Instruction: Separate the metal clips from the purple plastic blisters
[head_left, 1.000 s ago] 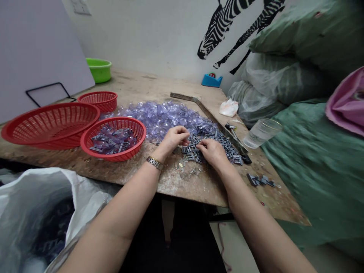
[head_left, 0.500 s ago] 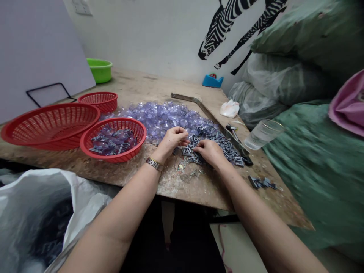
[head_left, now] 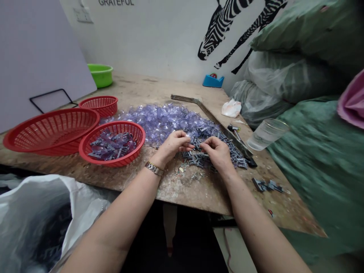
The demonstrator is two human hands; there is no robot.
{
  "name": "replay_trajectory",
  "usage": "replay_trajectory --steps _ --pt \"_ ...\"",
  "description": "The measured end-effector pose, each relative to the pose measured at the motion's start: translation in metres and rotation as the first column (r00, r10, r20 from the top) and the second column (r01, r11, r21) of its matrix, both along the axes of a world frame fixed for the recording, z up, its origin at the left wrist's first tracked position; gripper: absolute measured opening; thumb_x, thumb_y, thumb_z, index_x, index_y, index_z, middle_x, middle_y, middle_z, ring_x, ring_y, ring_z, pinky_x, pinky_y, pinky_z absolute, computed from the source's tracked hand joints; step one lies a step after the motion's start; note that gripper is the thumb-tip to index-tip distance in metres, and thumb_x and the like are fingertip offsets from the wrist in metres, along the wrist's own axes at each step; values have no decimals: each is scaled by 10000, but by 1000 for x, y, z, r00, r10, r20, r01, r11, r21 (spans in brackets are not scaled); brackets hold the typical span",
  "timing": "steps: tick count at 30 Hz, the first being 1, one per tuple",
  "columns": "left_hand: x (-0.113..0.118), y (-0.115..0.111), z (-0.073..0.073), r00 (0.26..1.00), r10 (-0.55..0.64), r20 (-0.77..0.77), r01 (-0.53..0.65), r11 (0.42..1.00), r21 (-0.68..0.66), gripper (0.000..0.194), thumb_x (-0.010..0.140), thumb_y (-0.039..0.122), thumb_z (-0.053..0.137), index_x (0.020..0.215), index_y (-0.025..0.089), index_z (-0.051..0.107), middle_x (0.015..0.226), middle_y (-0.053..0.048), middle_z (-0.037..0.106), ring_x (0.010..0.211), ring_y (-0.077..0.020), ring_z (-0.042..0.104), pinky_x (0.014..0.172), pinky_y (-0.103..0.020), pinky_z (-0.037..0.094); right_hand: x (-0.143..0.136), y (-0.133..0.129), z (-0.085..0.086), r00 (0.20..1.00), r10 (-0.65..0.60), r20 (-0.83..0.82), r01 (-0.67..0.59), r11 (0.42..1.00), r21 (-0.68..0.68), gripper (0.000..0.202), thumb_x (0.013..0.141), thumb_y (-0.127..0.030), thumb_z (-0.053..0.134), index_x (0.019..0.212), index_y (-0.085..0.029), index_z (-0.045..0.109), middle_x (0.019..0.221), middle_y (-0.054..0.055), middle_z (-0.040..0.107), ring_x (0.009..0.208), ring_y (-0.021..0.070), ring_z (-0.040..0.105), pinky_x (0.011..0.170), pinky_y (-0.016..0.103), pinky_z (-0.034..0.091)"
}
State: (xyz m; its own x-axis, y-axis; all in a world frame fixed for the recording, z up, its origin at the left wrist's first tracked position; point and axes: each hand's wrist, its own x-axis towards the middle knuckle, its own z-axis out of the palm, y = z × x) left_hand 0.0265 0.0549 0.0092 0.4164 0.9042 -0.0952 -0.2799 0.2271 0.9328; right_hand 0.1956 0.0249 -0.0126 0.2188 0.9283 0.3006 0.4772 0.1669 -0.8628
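Note:
My left hand (head_left: 176,145) is closed in a pinch just above the near edge of a heap of clear purplish plastic pieces (head_left: 162,119). Whatever lies between its fingertips is too small to make out. Facing it, with a narrow gap between, my right hand (head_left: 218,152) pinches thumb against forefinger over a pile of small dark grey plastic parts (head_left: 196,158). Its contents are hidden too. A red plastic basket (head_left: 139,149) left of my hands holds clear pieces with grey parts among them.
Two more red baskets (head_left: 54,113) stand at the left, before a green basin (head_left: 102,77). A bent metal strip (head_left: 212,117) borders the heaps on the right, beside a glass (head_left: 265,134). Loose grey pieces (head_left: 265,185) lie near the right edge. Green sacks (head_left: 313,151) crowd that side.
My right hand has risen slightly off the grey parts and turned its fingertips towards my left hand. The left hand has stayed almost in place. The view has tilted slightly up.

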Motion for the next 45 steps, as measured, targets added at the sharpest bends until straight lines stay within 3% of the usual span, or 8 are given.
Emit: replay_trajectory --steps 10,18,23,28,31,33,38,45 --pt "1 8 -4 996 68 50 -68 998 0 153 782 110 624 763 144 476 636 33 565 595 -112 671 577 -206 518 13 5 -4 947 -49 318 38 998 43 87 739 -271 590 774 -201 630 809 36 676 744 189 593 738 327 449" --pt "0 8 -5 996 72 54 -72 997 3 148 769 105 625 773 142 481 637 32 575 606 -114 676 580 -198 521 -10 4 11 579 -14 815 119 991 -68 268 879 -366 548 1066 -202 649 1019 108 665 900 260 630 719 336 442" --pt "0 7 -4 997 71 41 -71 997 2 132 779 92 608 767 136 485 642 24 574 604 -113 671 585 -200 519 -9 10 9 536 19 844 103 991 -87 207 901 -294 500 962 -188 667 979 112 676 876 247 637 708 322 435" --pt "-1 3 -1 997 66 36 -66 998 3 120 790 78 597 766 133 492 641 26 560 607 -106 663 587 -194 511 6 14 10 726 -46 686 63 998 1 160 843 -199 501 842 -183 660 885 88 703 839 218 632 767 320 440" --pt "-1 3 -2 998 54 42 -54 999 0 119 783 75 613 768 128 507 649 27 555 619 -103 658 606 -203 514 14 14 14 923 -88 375 90 996 12 97 768 -252 543 742 -199 620 721 32 668 707 192 613 709 323 460" --pt "-1 3 -2 999 30 46 -29 999 -15 119 781 76 622 759 125 516 660 23 561 622 -102 655 612 -211 515 17 12 16 995 -57 82 59 998 -23 101 716 -304 575 720 -204 590 660 2 626 644 175 604 659 316 477" --pt "-1 6 -5 996 -70 62 73 996 -43 134 772 95 656 739 119 528 675 13 580 647 -111 662 611 -221 508 14 4 12 939 6 -343 -24 999 -47 279 601 -407 682 762 -214 561 686 -21 605 626 157 626 640 318 522" --pt "0 5 -8 979 -181 92 186 982 -42 162 754 129 688 762 127 526 685 7 610 665 -121 673 624 -226 518 1 -3 9 896 23 -444 -46 998 -40 303 595 -413 718 767 -214 566 684 -20 617 631 158 634 645 312 526"
